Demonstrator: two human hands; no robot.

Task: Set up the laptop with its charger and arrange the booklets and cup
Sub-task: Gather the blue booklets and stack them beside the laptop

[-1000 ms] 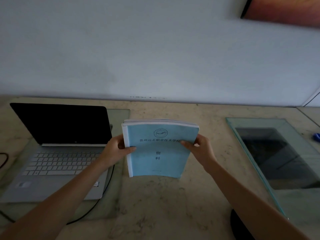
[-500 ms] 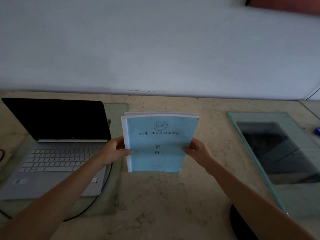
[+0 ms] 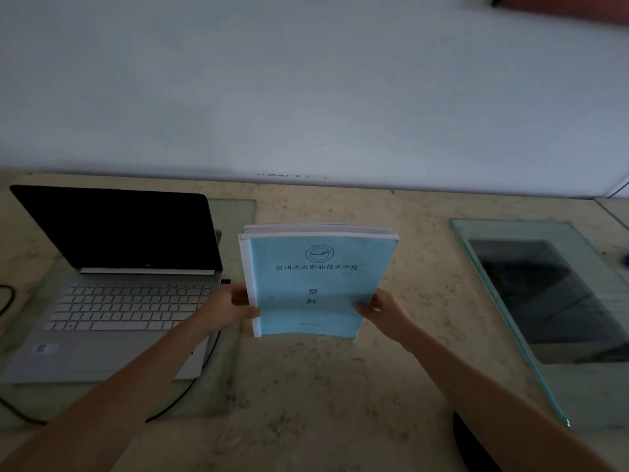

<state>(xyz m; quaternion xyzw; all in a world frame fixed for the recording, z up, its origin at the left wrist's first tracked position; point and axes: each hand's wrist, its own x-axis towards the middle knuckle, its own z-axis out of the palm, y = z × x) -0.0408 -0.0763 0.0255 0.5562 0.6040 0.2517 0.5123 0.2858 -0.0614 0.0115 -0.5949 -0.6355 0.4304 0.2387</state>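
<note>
While the stack of light-blue booklets (image 3: 316,284) is held upright over the beige stone tabletop (image 3: 340,396), its lower left edge is gripped by the left hand (image 3: 231,308), the thumb being laid across the front cover and the fingers hidden behind. The lower right edge is pinched by the right hand (image 3: 384,311) in the same manner, thumb in front. Whether the bottom edge is touching the tabletop cannot be told. The front cover, printed with a round emblem and lines of Chinese characters, is turned toward the camera, and white page edges are seen along the top and the spine side. The stack is placed between an open silver laptop (image 3: 112,301) with a dark screen, on the left, and a glass pane (image 3: 510,301) laid flat on the right. The laptop is set on a second glass sheet (image 3: 235,216), across which a black cable (image 3: 195,386) is curved near the laptop's front right corner. A dark round object (image 3: 466,444) is partly seen at the bottom edge.
</note>
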